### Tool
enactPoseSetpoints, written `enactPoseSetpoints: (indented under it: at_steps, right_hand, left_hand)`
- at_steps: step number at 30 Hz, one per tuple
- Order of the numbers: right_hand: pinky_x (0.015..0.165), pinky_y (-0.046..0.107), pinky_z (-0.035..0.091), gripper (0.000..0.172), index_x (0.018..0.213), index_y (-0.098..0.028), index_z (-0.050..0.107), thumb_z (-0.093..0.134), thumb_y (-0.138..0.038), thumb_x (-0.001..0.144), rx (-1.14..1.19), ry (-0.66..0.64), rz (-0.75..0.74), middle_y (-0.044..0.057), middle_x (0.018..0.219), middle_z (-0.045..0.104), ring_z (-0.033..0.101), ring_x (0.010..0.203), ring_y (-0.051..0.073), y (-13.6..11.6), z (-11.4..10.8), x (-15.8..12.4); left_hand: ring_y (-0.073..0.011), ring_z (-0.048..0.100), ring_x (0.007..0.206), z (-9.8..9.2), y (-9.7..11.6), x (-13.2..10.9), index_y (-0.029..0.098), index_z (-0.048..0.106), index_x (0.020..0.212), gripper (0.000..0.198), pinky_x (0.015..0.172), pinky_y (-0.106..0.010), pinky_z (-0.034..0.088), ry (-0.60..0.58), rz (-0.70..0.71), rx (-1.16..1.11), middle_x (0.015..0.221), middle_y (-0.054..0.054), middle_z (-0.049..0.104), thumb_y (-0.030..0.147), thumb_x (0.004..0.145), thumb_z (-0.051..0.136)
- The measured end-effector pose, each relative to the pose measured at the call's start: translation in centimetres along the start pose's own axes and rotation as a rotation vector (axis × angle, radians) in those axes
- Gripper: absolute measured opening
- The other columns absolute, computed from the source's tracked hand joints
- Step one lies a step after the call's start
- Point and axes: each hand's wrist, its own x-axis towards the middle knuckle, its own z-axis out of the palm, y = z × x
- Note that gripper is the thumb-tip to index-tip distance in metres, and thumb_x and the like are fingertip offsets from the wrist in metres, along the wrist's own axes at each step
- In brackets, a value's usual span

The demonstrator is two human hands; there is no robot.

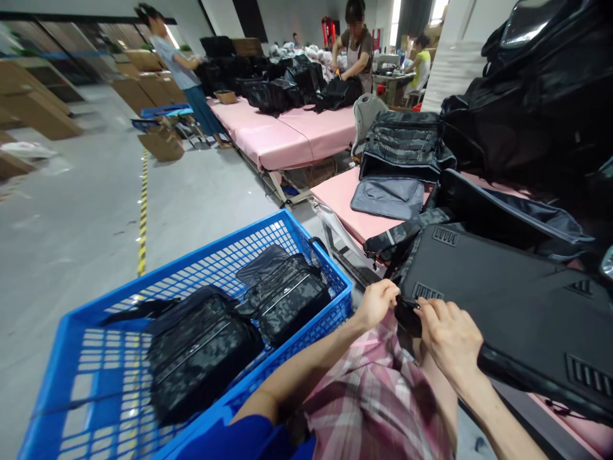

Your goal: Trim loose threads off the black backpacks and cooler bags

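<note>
A large black bag [498,300] with a smooth flat panel, slotted rubber pads and camouflage edges lies on the table at the right. At its near left corner, my left hand [378,304] is closed, pinching the dark edge of the bag between thumb and fingers. My right hand [450,335] is closed too, its fingertips on a small dark piece at the same corner that looks like a zipper pull. Only a short gap separates the two hands. Behind the panel, the bag's grey-lined compartment [522,211] gapes. A camouflage strap [390,237] sticks out to the left.
A blue plastic crate [282,220] holding two camouflage bags [198,358] stands at my left. Farther along the pink table [335,191] sits another open camouflage bag [407,144]. Black bags [541,108] are piled at right. Co-workers [357,51] stand around a second pink table [287,137].
</note>
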Motion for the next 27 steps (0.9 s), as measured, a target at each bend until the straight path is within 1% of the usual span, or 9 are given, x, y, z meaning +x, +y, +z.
enactPoseSetpoints:
  at_steps: [4,7,9,12,17,20,24,27]
  right_hand:
    - [0.062,0.031,0.026,0.017,0.093,-0.014,0.066,0.050,-0.016,0.089,-0.051,-0.048,-0.056,0.006,0.078,0.063,0.046,0.068,0.015,-0.2,-0.2,0.4]
    - [0.062,0.032,0.027,0.020,0.096,-0.015,0.066,0.047,-0.017,0.091,-0.076,-0.100,-0.052,0.005,0.079,0.064,0.046,0.068,0.015,-0.3,-0.4,0.5]
    - [0.061,0.032,0.026,0.020,0.096,-0.015,0.066,0.047,-0.018,0.091,-0.059,-0.100,-0.036,0.006,0.080,0.064,0.046,0.068,0.016,-0.2,-0.5,0.5]
    - [0.061,0.032,0.026,0.019,0.097,-0.013,0.065,0.048,-0.013,0.089,-0.018,-0.094,-0.032,0.006,0.078,0.064,0.046,0.068,0.016,-0.1,-0.4,0.4]
    - [0.064,0.033,0.026,0.021,0.097,-0.013,0.065,0.047,-0.008,0.087,-0.055,-0.153,-0.062,0.006,0.078,0.063,0.046,0.071,0.018,-0.3,-0.3,0.6]
    - [0.063,0.033,0.025,0.021,0.094,-0.013,0.065,0.047,-0.007,0.086,-0.058,-0.166,-0.064,0.006,0.076,0.062,0.046,0.070,0.019,-0.5,-0.4,0.9]
    - [0.063,0.033,0.025,0.017,0.087,-0.015,0.065,0.049,-0.010,0.086,-0.002,-0.173,-0.019,0.005,0.073,0.061,0.046,0.070,0.019,-0.7,-0.2,1.2]
    - [0.064,0.032,0.027,0.016,0.083,-0.018,0.065,0.049,-0.017,0.088,0.082,-0.227,0.062,0.004,0.072,0.060,0.048,0.069,0.018,-0.1,0.2,0.7]
  left_hand:
    - [-0.0101,0.052,0.059,0.1,0.0,0.2,0.016,0.053,0.064,0.021,0.065,-0.022,0.042,0.001,-0.018,-0.033,0.059,0.003,0.055,0.028,0.080,0.046]
    - [-0.0103,0.053,0.059,0.0,0.0,0.3,0.017,0.052,0.062,0.021,0.065,-0.022,0.042,0.001,-0.039,-0.052,0.058,0.003,0.055,0.028,0.079,0.046]
    - [-0.0104,0.052,0.059,0.0,0.2,0.3,0.017,0.051,0.062,0.021,0.065,-0.022,0.042,0.000,-0.038,-0.059,0.058,0.003,0.055,0.028,0.079,0.046]
    - [-0.0103,0.051,0.058,0.0,0.5,0.3,0.016,0.051,0.061,0.021,0.062,-0.022,0.041,-0.010,-0.036,-0.071,0.057,0.002,0.054,0.027,0.078,0.046]
    - [-0.0099,0.049,0.057,-0.1,0.5,0.2,0.017,0.050,0.059,0.023,0.061,-0.022,0.039,-0.014,-0.027,-0.068,0.056,0.003,0.053,0.028,0.079,0.046]
    - [-0.0099,0.050,0.057,0.1,0.3,0.2,0.016,0.051,0.060,0.023,0.062,-0.022,0.039,-0.009,0.000,-0.045,0.057,0.003,0.054,0.029,0.079,0.046]
    - [-0.0104,0.051,0.057,0.3,0.1,0.6,0.016,0.050,0.059,0.023,0.064,-0.022,0.041,-0.041,-0.026,-0.075,0.055,0.002,0.054,0.027,0.080,0.045]
    - [-0.0121,0.054,0.058,-0.8,-0.1,1.4,0.016,0.053,0.063,0.027,0.067,-0.024,0.044,-0.060,-0.067,0.004,0.056,0.000,0.058,0.028,0.084,0.040]
